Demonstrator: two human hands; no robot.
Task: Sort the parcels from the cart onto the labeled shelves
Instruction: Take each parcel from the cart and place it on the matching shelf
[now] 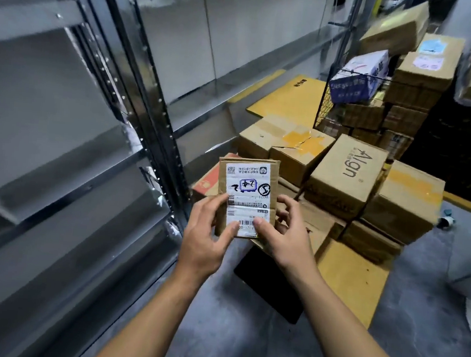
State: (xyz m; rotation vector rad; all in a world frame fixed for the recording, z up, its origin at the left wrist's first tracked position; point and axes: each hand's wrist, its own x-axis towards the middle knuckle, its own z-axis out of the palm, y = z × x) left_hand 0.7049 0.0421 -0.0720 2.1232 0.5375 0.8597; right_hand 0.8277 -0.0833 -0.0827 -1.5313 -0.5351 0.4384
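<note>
Small cardboard parcel (246,196) held up in front of the chest by both hands, label side toward the camera, above the grey floor (415,322) and just before a heap of cartons. Left hand (206,241) clasped on the lower left edge: thumb pressed flat on the bottom of the label near the barcode, fingers curled over the left side. Right hand (283,233) gripping the lower right corner: thumb tip on the label beside the barcode, fingers wrapped round the right edge and behind. Upper half of the parcel free of both hands.

White shipping label (246,199) upside down in this view, with a QR code at top left, printed Chinese characters too small to read, a blue stamped box with handwriting inside, a hand-drawn circle round what looks like "5" or "S" (hard to tell, inverted), and barcodes partly under the thumbs.

Behind, a brown carton marked "Align" (345,173) stacked on other plain cartons, some patched with yellow tape. Farther back, a wire cart (325,100) loaded with boxes, among them a blue and white box (357,75) with blurred lettering. At left, grey metal shelves (61,134) with dark perforated uprights; no shelf labels legible. Flat black object (267,283) on the floor below the hands
</note>
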